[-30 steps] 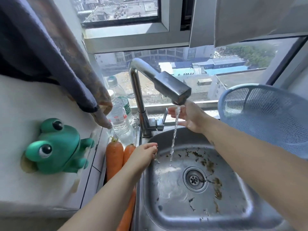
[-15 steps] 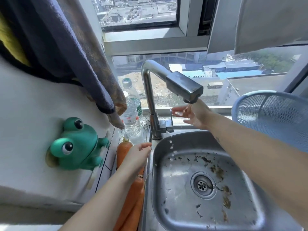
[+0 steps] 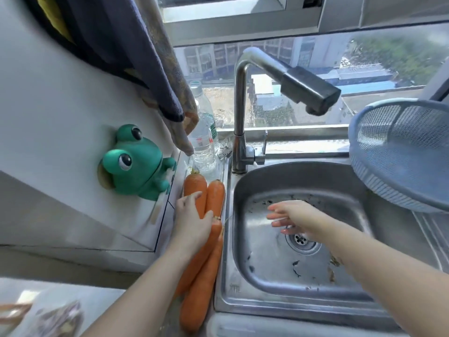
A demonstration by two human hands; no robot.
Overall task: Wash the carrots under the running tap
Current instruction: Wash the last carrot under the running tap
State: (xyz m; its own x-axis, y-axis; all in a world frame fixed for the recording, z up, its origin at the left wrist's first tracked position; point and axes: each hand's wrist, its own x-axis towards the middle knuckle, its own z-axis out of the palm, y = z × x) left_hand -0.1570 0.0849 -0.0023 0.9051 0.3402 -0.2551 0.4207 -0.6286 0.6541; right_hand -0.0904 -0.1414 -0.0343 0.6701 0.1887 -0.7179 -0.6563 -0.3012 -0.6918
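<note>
The sink is dull brushed steel flecked with grime, and the tap is shinier metal with a matt dark head. The colander looks like perforated blue plastic, frog glossy green, bottle clear plastic, cloths soft woven, carrots smooth-skinned.

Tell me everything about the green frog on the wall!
The green frog-shaped figure looks like glossy plastic, with bulging white eyes, black pupils and stubby legs. It sticks out from the white wall left of the steel sink, on a tan pad. The left hand and right hand do not touch it.
</note>
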